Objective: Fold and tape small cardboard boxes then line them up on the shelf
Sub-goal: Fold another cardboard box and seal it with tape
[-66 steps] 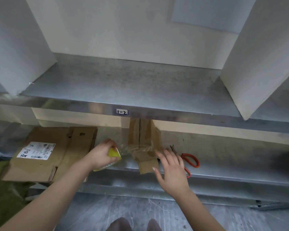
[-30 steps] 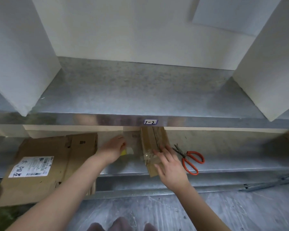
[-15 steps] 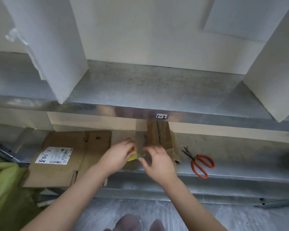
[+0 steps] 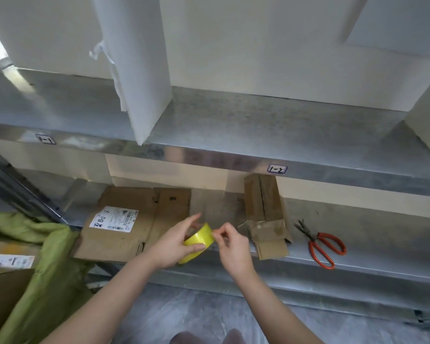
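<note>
Yellow tape roll (image 4: 197,240) is the centre of things now. A second ago my right hand (image 4: 233,249) lay flat on the small cardboard box (image 4: 262,212), pressing its flap down; it has since left the box and come across to the roll. My left hand (image 4: 170,247) grips the roll, thumb across its near face and fingers round the back, holding it just above the front edge of the lower shelf (image 4: 370,247). My right thumb and forefinger are pinched together at the roll's upper rim, and I take it they are picking for the loose end. Whether they have caught it I cannot tell, as the film is too thin to see.

The box lies on the lower shelf by itself, just to the right of my hands and touched by neither. Its long body runs back under the upper shelf (image 4: 258,125). At the near end, crumpled clear tape glints over the flaps, and one flap juts out towards me over the shelf edge. So that end looks only part sealed — I judge it wants another strip before the box can go into line. The red-handled scissors (image 4: 320,244) lie to the right of the box, near enough for the cut. Flattened cardboard (image 4: 124,229) with a white label lies to the left, behind my left hand.
</note>
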{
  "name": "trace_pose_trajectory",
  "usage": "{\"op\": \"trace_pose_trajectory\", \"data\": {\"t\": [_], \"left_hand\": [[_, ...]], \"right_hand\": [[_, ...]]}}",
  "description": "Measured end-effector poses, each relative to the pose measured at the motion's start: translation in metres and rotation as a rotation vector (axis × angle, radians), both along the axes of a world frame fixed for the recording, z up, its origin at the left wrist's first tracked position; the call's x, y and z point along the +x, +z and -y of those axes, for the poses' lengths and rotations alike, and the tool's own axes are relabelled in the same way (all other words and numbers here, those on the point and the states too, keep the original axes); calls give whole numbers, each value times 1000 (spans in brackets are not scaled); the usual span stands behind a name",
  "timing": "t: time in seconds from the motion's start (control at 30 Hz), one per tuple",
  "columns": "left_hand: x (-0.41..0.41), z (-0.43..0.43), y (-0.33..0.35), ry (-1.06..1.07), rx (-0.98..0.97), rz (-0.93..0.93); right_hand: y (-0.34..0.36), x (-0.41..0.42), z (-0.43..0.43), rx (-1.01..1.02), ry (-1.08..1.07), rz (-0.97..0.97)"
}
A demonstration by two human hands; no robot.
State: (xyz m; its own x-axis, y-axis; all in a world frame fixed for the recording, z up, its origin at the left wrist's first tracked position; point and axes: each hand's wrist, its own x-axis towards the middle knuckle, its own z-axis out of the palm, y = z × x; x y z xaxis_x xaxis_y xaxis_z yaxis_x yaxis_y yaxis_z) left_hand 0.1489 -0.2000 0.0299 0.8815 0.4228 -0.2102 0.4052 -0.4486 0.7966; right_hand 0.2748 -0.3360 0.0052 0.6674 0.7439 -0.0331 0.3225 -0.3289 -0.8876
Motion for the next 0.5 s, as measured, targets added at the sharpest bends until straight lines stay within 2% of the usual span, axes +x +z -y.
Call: {"op": "trace_pose_trajectory", "data": {"t": [0.1,0.17,0.2,0.3,0.37,0.5], "left_hand": [[-12,-5,-9,-33,-204,-49],[-15,-9,-13,-55,-185,-65],[-14,-13,-13,-70,-98,-77],[-8,-29,-12,-150,322,-105],[-2,-39,-13,-200,531,-107],[9,-53,-27,-168,719,-145]], "right_hand": [[-4,-1,-5,-1,-8,-5],[-6,2,-8,-20,-1,-18],[-7,4,-10,-45,16,-11],[-11,9,-11,-167,90,78],[-12,8,-12,-169,90,74],[-17,-1,-16,-101,59,42]]}}
